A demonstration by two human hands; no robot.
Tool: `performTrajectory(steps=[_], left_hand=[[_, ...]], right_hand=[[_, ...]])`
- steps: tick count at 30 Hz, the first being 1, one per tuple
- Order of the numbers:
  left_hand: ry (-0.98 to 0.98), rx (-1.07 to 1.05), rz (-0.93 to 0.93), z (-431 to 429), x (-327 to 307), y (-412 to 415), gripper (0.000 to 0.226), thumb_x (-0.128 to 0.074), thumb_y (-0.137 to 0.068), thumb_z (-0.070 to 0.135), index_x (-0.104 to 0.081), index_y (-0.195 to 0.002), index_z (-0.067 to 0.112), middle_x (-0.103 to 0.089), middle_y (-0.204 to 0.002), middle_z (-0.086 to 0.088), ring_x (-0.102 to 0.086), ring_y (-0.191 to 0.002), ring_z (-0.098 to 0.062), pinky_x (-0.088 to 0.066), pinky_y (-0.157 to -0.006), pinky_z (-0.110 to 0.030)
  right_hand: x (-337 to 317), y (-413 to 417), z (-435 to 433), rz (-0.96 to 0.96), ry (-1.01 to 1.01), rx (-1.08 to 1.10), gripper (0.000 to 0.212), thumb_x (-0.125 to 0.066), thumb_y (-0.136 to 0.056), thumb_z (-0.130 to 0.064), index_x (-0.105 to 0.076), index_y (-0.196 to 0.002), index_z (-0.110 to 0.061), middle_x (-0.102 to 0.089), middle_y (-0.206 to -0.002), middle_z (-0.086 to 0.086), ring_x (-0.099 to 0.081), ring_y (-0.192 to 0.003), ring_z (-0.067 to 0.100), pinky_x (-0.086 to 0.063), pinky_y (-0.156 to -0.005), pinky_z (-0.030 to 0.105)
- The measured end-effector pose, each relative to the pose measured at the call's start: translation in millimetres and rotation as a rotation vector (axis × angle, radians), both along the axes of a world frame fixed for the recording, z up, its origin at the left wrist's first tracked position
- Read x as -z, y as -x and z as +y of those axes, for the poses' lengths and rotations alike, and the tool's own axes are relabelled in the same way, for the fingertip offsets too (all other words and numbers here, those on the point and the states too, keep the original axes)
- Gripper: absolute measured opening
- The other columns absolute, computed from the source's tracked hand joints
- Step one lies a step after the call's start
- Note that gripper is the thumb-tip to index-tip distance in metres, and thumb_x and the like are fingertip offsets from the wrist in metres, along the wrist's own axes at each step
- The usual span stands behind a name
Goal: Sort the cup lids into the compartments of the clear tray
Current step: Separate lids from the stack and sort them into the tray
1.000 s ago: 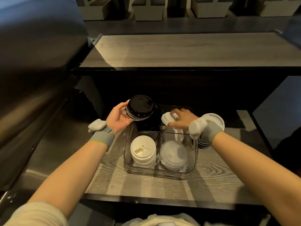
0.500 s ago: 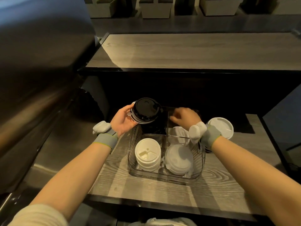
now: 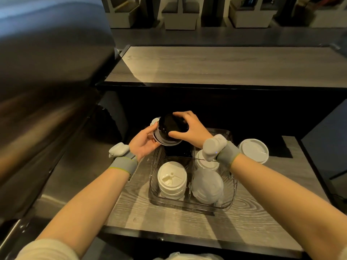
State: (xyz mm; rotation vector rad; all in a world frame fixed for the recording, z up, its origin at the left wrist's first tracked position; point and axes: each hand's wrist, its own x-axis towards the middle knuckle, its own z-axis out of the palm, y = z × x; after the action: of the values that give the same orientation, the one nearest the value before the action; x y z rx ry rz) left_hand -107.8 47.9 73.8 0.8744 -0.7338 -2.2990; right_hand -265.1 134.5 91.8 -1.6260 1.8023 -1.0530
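Observation:
A clear tray with four compartments sits on the wooden shelf. White lids are stacked in its near left compartment, frosted lids in the near right, white lids in the far right, dark lids in the far left. Above the far left compartment my left hand holds a mixed stack of lids from the side. My right hand grips the black lid on top of that stack.
A stack of white lids stands on the shelf right of the tray. A higher wooden counter runs behind. A large metal surface fills the left side. Boxes stand on the floor at the back.
My right hand has left the far right compartment and moved left onto the black lid at the top of the stack in my left hand. The view has shifted slightly.

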Motion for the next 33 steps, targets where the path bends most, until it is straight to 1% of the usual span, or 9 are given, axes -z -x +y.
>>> performTrajectory(steps=[3, 6, 10, 16, 21, 25, 29, 31, 33], left_hand=[[-0.034, -0.002, -0.005, -4.0, -2.2, -6.0, 0.021, -0.042, -0.098, 0.013, -0.06, -0.092, 0.006, -0.071, -0.07, -0.005, -0.069, -0.066, -0.013, -0.058, -0.065, -0.025], [-0.067, -0.045, 0.012, -12.2, -3.6, -13.5, 0.019, -0.042, -0.097, 0.012, -0.059, -0.093, 0.005, -0.071, -0.067, -0.006, -0.069, -0.061, -0.013, -0.058, -0.064, -0.024], [-0.099, -0.132, 0.035, -27.2, -4.2, -28.3, 0.019, -0.044, -0.097, 0.013, -0.059, -0.092, 0.002, -0.072, -0.067, -0.008, -0.07, -0.06, -0.014, -0.059, -0.061, -0.024], [-0.122, -0.195, 0.036, -39.0, -0.7, -41.8, 0.019, -0.047, -0.096, 0.013, -0.061, -0.092, 0.0, -0.071, -0.07, -0.008, -0.07, -0.063, -0.015, -0.058, -0.064, -0.025], [-0.111, -0.183, 0.002, -39.9, -0.1, -39.4, 0.019, -0.046, -0.097, 0.014, -0.06, -0.092, 0.001, -0.071, -0.071, -0.008, -0.068, -0.061, -0.013, -0.057, -0.064, -0.023], [-0.09, -0.16, -0.032, -40.1, 2.7, -38.4, 0.018, -0.047, -0.096, 0.014, -0.06, -0.095, 0.002, -0.068, -0.082, -0.009, -0.069, -0.063, -0.014, -0.057, -0.066, -0.025], [-0.072, -0.129, -0.052, -34.6, 1.5, -32.3, 0.017, -0.046, -0.096, 0.012, -0.059, -0.095, 0.002, -0.07, -0.075, -0.01, -0.07, -0.062, -0.014, -0.059, -0.06, -0.025], [-0.045, -0.108, -0.064, -31.1, 0.9, -25.6, 0.016, -0.045, -0.097, 0.012, -0.058, -0.099, 0.002, -0.069, -0.08, -0.01, -0.068, -0.07, -0.015, -0.059, -0.064, -0.027], [-0.004, -0.072, -0.09, -24.9, -1.7, -16.6, 0.019, -0.045, -0.097, 0.013, -0.053, -0.111, 0.004, -0.062, -0.094, -0.01, -0.061, -0.084, -0.016, -0.054, -0.078, -0.029]], right_hand=[[-4.3, 1.5, 0.6, -0.15, 0.015, 0.034, 0.059, -0.068, -0.082, -0.026, -0.042, -0.134, -0.02, -0.041, -0.13, 0.006, -0.04, -0.115, 0.013, -0.036, -0.098, 0.024], [-4.1, 8.6, 0.5, -0.145, 0.02, 0.123, 0.051, -0.065, -0.083, -0.026, -0.044, -0.13, -0.022, -0.039, -0.13, 0.008, -0.038, -0.121, 0.021, -0.035, -0.099, 0.028], [9.7, 18.0, -3.2, 0.052, -0.092, 0.185, 0.053, -0.065, -0.079, -0.025, -0.046, -0.128, -0.022, -0.037, -0.131, 0.009, -0.031, -0.125, 0.024, -0.03, -0.096, 0.028], [41.7, 6.8, -15.3, 0.376, -0.28, -0.07, 0.067, -0.072, -0.075, -0.034, -0.043, -0.134, -0.019, -0.037, -0.137, 0.008, -0.03, -0.128, 0.025, -0.033, -0.103, 0.033], [59.4, 1.5, -21.3, 0.598, -0.35, -0.197, 0.064, -0.069, -0.077, -0.039, -0.046, -0.133, -0.018, -0.032, -0.146, 0.007, -0.03, -0.132, 0.026, -0.038, -0.104, 0.04], [55.5, 8.1, -18.6, 0.508, -0.386, -0.151, 0.057, -0.064, -0.08, -0.045, -0.05, -0.13, -0.022, -0.027, -0.15, 0.004, -0.024, -0.137, 0.025, -0.031, -0.108, 0.04], [29.7, 8.8, -15.6, 0.24, -0.049, 0.069, 0.038, -0.056, -0.088, -0.039, -0.057, -0.118, -0.016, -0.05, -0.125, 0.005, -0.044, -0.12, 0.021, -0.035, -0.095, 0.027], [15.4, 1.1, -16.3, 0.085, 0.032, 0.057, 0.046, -0.059, -0.086, -0.04, -0.049, -0.126, -0.019, -0.049, -0.128, 0.003, -0.043, -0.121, 0.017, -0.033, -0.095, 0.024], [5.7, -6.6, -15.4, 0.072, -0.001, -0.022, 0.066, -0.064, -0.081, -0.044, -0.037, -0.136, -0.023, -0.039, -0.14, 0.001, -0.033, -0.127, 0.013, -0.028, -0.1, 0.025]])
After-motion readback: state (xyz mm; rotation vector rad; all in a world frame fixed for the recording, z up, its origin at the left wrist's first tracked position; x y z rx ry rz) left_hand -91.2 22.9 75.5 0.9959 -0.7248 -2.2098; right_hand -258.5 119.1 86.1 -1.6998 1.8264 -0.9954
